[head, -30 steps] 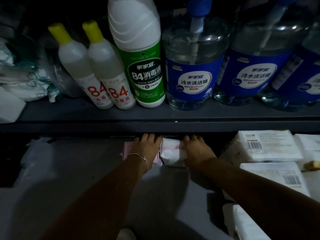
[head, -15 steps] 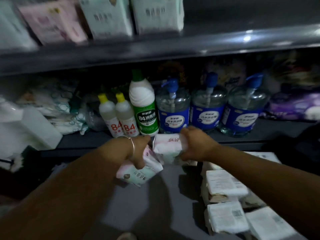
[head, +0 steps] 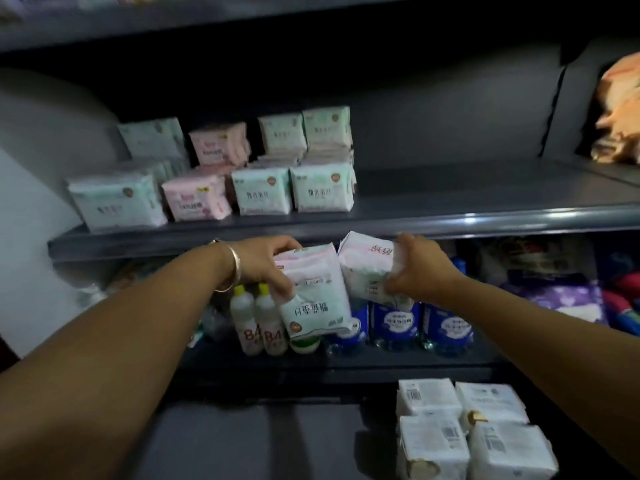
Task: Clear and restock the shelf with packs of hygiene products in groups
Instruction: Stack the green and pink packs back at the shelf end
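Note:
My left hand point(head: 265, 263) grips a pale green and pink pack point(head: 313, 296) by its upper edge, and the pack hangs upside down. A white and pink pack point(head: 367, 268) is held in my right hand point(head: 420, 270), fingers curled round its right end. Both packs are just below the front lip of the upper shelf point(head: 450, 223). On that shelf's left half stand several green packs point(head: 322, 188) and pink packs point(head: 195, 199) in rows, two layers high. The right half of that shelf is bare.
On the middle shelf stand two small 84 bottles point(head: 258, 332) and blue-labelled pump bottles point(head: 394, 323), with purple packs point(head: 568, 303) to the right. Several white packs point(head: 460, 431) lie on the bottom shelf at right. An orange bag point(head: 620, 109) sits top right.
Both hands have risen from the bottom shelf, each lifting a pack up to the level of the upper shelf's front edge. The view has tilted upward.

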